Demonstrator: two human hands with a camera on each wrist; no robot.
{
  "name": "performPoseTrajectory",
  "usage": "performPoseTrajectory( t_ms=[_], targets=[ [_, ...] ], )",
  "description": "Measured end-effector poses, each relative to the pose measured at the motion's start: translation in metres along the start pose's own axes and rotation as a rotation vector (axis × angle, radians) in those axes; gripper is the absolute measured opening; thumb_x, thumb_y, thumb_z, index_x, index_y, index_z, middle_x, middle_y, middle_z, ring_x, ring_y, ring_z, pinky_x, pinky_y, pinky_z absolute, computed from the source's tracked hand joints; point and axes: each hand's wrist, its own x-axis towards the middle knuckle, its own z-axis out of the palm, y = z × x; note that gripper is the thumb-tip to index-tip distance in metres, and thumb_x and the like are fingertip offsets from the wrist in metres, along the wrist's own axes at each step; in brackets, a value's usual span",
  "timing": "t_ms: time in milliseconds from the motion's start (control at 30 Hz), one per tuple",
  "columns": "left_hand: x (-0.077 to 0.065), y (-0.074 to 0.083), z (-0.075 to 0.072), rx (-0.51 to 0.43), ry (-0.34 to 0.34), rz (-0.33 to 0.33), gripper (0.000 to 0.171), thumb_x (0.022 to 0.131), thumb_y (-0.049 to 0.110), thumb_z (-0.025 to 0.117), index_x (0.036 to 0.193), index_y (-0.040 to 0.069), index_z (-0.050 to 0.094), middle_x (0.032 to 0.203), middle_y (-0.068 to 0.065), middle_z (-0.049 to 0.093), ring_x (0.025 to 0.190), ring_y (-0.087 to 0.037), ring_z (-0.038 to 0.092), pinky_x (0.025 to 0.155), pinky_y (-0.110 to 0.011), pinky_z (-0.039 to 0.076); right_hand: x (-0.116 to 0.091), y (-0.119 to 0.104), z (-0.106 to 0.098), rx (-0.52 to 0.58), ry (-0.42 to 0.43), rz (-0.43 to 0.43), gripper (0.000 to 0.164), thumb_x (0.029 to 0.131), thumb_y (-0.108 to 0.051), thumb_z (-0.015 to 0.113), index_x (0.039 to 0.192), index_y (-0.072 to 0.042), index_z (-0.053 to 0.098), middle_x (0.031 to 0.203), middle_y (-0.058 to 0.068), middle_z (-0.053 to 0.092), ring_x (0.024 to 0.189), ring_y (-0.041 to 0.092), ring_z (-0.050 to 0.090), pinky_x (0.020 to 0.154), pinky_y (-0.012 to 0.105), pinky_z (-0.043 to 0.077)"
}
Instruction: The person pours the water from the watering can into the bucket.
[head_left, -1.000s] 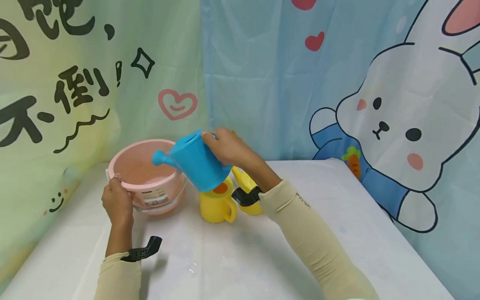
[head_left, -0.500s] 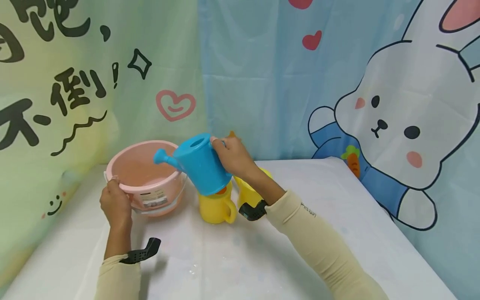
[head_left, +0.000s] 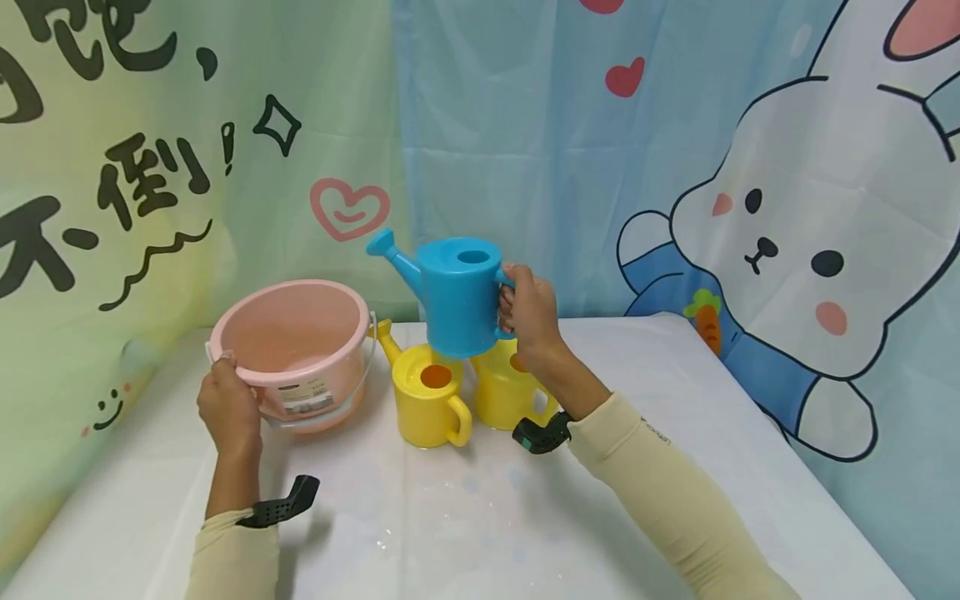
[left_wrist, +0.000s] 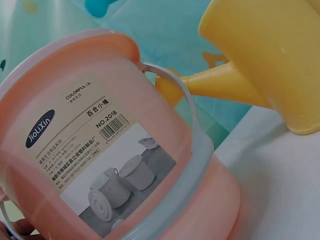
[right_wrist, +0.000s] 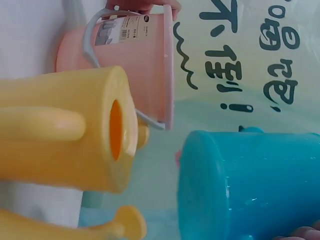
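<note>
My right hand (head_left: 534, 317) grips the handle of a blue watering can (head_left: 459, 308), which hangs upright in the air with its spout to the left. At the left, my left hand (head_left: 231, 410) holds the near-left rim of a pink plastic bucket (head_left: 345, 375), thumb over the edge. Below the blue can, a yellow watering can (head_left: 420, 412) stands on the table, spout toward the bucket. A second yellow watering can (head_left: 495, 396) stands behind it to the right, partly hidden by the right hand. The right wrist view shows the blue can's base (right_wrist: 200, 185) from below.
All this stands on a white-covered table (head_left: 450, 533) with small wet drops near the front. A printed curtain (head_left: 517, 167) hangs right behind it. The bucket's grey bail handle (left_wrist: 192, 160) hangs down its side in the left wrist view.
The blue watering can, tipped over the bucket before, has swung upright and moved right, away from the bucket, with my right hand. Both yellow cans now show more fully. My left hand stays on the rim.
</note>
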Motion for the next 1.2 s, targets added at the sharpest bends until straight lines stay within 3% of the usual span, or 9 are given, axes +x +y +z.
performPoseTrajectory(
  t_ms=[333,767,933,1200],
  targets=[
    [0.0,-0.002,0.0,0.012,-0.007,0.0,0.043,0.097,0.05,0.035,0.084,0.012,0.051,0.074,0.001,0.048,0.068,-0.016,0.045,0.062,-0.03,0.035,-0.002,0.002,-0.036,0.146,0.142,0.015,0.046,0.101,-0.027,0.04,0.057,-0.013,0.032,0.051,-0.003,0.028,0.042,0.012,0.028,0.043,0.023,0.027],
    [0.0,0.0,-0.001,0.009,-0.005,-0.004,0.044,0.096,0.05,0.034,0.085,0.012,0.051,0.077,-0.001,0.048,0.07,-0.016,0.045,0.064,-0.03,0.036,-0.004,0.007,-0.098,0.134,0.383,-0.064,0.045,0.102,-0.026,0.04,0.058,-0.015,0.034,0.052,-0.003,0.031,0.043,0.012,0.03,0.044,0.023,0.031],
    [0.0,0.001,-0.002,0.019,-0.01,-0.006,0.043,0.097,0.05,0.032,0.087,0.013,0.051,0.08,-0.003,0.047,0.072,-0.015,0.043,0.066,-0.031,0.035,-0.009,0.017,-0.12,0.154,0.476,-0.031,0.044,0.101,-0.028,0.041,0.06,-0.014,0.037,0.053,-0.003,0.034,0.044,0.012,0.032,0.045,0.021,0.033],
    [0.0,-0.001,0.0,-0.019,-0.019,-0.019,0.04,0.098,0.05,0.036,0.088,0.015,0.052,0.079,-0.001,0.047,0.071,-0.015,0.044,0.065,-0.029,0.036,-0.027,0.05,-0.144,0.049,0.532,0.104,0.047,0.102,-0.03,0.038,0.058,-0.012,0.037,0.052,-0.002,0.034,0.045,0.013,0.033,0.045,0.023,0.035]
  ],
)
